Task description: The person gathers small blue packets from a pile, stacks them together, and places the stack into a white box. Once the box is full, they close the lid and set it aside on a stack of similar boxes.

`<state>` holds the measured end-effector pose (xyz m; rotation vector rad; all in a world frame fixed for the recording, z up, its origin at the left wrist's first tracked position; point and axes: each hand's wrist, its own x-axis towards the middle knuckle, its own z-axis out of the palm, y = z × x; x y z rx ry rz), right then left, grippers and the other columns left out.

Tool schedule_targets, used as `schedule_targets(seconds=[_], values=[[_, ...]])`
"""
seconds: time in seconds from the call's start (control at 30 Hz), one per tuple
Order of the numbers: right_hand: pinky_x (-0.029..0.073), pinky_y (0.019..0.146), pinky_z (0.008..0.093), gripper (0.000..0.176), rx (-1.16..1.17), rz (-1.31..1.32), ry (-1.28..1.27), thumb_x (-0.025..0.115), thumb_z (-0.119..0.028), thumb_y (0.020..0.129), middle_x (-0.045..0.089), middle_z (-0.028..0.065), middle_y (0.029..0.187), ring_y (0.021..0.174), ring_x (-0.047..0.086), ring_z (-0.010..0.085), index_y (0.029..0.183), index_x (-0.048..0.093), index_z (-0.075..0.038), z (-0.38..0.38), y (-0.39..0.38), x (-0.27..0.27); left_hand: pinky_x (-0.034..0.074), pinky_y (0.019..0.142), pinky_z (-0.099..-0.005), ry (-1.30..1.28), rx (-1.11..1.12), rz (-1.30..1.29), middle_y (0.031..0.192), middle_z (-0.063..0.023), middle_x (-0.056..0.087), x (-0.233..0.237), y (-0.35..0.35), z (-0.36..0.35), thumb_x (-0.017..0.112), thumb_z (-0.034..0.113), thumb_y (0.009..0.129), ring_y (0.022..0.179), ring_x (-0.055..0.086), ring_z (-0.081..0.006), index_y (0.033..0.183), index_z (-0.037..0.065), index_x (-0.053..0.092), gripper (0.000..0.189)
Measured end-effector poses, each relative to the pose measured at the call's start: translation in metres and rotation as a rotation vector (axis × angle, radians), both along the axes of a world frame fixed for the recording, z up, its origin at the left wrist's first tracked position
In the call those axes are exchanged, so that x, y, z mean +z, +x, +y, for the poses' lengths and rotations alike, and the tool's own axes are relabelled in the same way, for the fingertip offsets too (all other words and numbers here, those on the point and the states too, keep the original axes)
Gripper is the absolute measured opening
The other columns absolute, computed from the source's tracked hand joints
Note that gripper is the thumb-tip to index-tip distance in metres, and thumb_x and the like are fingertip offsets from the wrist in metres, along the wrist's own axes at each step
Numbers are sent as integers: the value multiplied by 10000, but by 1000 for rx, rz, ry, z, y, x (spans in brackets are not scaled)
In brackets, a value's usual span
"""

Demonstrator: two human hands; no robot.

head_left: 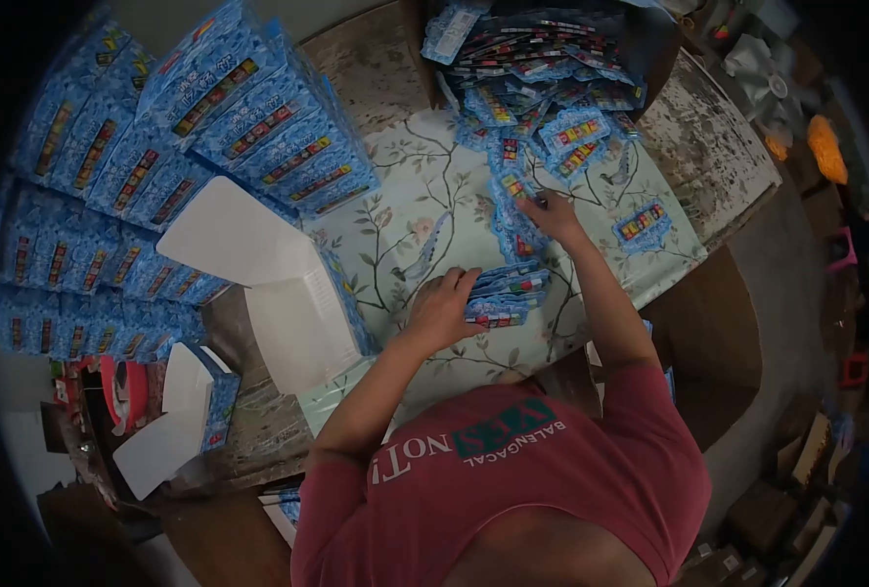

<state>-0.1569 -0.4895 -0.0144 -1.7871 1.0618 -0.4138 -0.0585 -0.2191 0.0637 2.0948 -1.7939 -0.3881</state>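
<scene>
A stack of blue packets (512, 286) stands on the floral-covered table (395, 176), and my left hand (444, 308) is closed around its left end. Farther up the table, my right hand (555, 217) is closed on a blue packet (512, 196) with a coloured strip. More loose packets (576, 137) lie just beyond it, spilling from a large heap (542, 64). One single packet (642, 225) lies apart at the right. To the left of my left hand is an open box (302, 318) with white inner flaps.
Tall stacks of blue printed boxes (258, 127) rise at the left. A smaller open box (195, 406) sits at the lower left edge. Bare worn wood (718, 137) shows at the right, with a brown carton (713, 342) below. A fan (772, 83) stands at the upper right.
</scene>
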Motion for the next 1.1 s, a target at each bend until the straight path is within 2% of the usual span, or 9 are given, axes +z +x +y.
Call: schedule_targets(seconds=[0.17, 0.27, 0.37, 0.43, 0.47, 0.57, 0.83, 1.03, 1.1], values=[[462, 606, 289, 557, 121, 16, 86, 758, -399, 730, 617, 95, 710, 647, 609, 172, 974, 583, 70, 4, 4, 11, 462, 815, -422, 14, -6, 16, 1094, -129, 493, -1, -4, 0, 812, 269, 602, 958, 559, -340, 1299, 117, 398, 825], [495, 649, 291, 532, 309, -8, 271, 768, -349, 732, 653, 113, 814, 745, 649, 183, 1023, 571, 50, 3, 12, 15, 466, 818, -420, 12, -25, 22, 1076, -126, 504, -3, -10, 4, 786, 238, 632, 966, 558, -335, 1302, 123, 402, 781], [511, 668, 303, 437, 168, -248, 277, 739, -255, 772, 652, 100, 922, 789, 649, 177, 1060, 563, 23, 25, 13, 36, 466, 813, -414, -34, -37, 20, 1053, -122, 508, -6, -12, 8, 770, 215, 642, 965, 558, -322, 1293, 120, 416, 747], [505, 689, 300, 339, 56, -706, 632, 680, -160, 818, 624, 54, 956, 804, 615, 155, 1095, 553, -10, 51, -1, 60, 466, 808, -413, -59, -37, 27, 1043, -120, 511, -8, -13, 12, 764, 209, 644, 961, 559, -318, 1287, 118, 425, 733], [493, 727, 287, 229, 111, -630, 662, 621, -85, 849, 602, 36, 938, 827, 586, 140, 1063, 553, -44, 55, -12, 65, 465, 811, -412, -72, -36, 37, 1046, -120, 506, -9, -13, 13, 770, 200, 637, 959, 558, -319, 1272, 113, 437, 723], [456, 756, 291, 204, 110, -736, 615, 647, -89, 824, 577, -6, 916, 853, 549, 111, 1006, 557, -68, 32, -32, 9, 462, 816, -411, -97, -35, 44, 1048, -118, 501, -9, -14, 12, 773, 189, 633, 957, 556, -320, 1257, 110, 449, 707], [483, 776, 296, 157, 163, -531, 496, 555, -21, 858, 603, 36, 976, 892, 581, 150, 1011, 548, -56, 28, -43, 19, 461, 821, -410, -86, -39, 26, 1062, -123, 515, -10, -14, 14, 750, 214, 660, 975, 553, -324, 1275, 117, 448, 692], [473, 656, 278, 121, -34, -773, 569, 591, -100, 840, 618, 32, 890, 792, 589, 128, 949, 582, -49, 33, -26, 5, 462, 823, -412, -126, -57, 45, 1063, -122, 500, -13, -14, 15, 756, 172, 636, 967, 548, -318, 1263, 101, 454, 699], [472, 585, 315, 191, 63, -212, 392, 637, -197, 826, 620, 51, 795, 667, 590, 161, 905, 591, -30, 34, -35, 9, 459, 831, -411, -127, -63, 29, 1074, -123, 515, -13, -13, 16, 739, 218, 674, 981, 550, -325, 1279, 115, 450, 678]])
